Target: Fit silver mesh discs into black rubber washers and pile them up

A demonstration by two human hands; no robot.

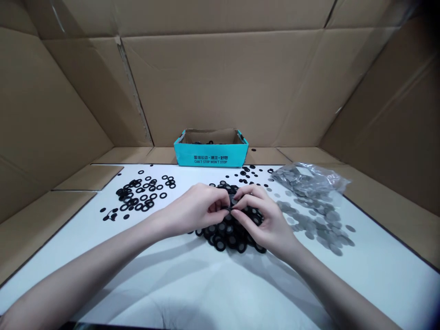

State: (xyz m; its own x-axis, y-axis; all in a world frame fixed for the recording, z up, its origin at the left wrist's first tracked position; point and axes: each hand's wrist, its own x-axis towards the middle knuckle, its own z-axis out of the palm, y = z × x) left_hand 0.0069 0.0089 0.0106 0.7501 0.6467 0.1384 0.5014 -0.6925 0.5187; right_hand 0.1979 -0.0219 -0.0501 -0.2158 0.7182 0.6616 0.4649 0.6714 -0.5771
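Observation:
My left hand (202, 206) and my right hand (266, 217) meet fingertip to fingertip above a pile of black rings with grey centres (220, 244). Both are closed in a pinch on one small dark piece, which looks like a black ring seen edge-on and is mostly hidden by the fingers. Left of my hands lie loose black rings (153, 196) with open centres, spread flat and partly overlapping. Thin grey discs (332, 216) are scattered to the right of my right hand.
A turquoise box (211, 156) holding some dark pieces stands at the back. A clear plastic bag (311, 178) of grey discs lies back right. Small black discs (252, 167) are strewn before the box. Cardboard walls (220, 82) enclose the white table (144, 293).

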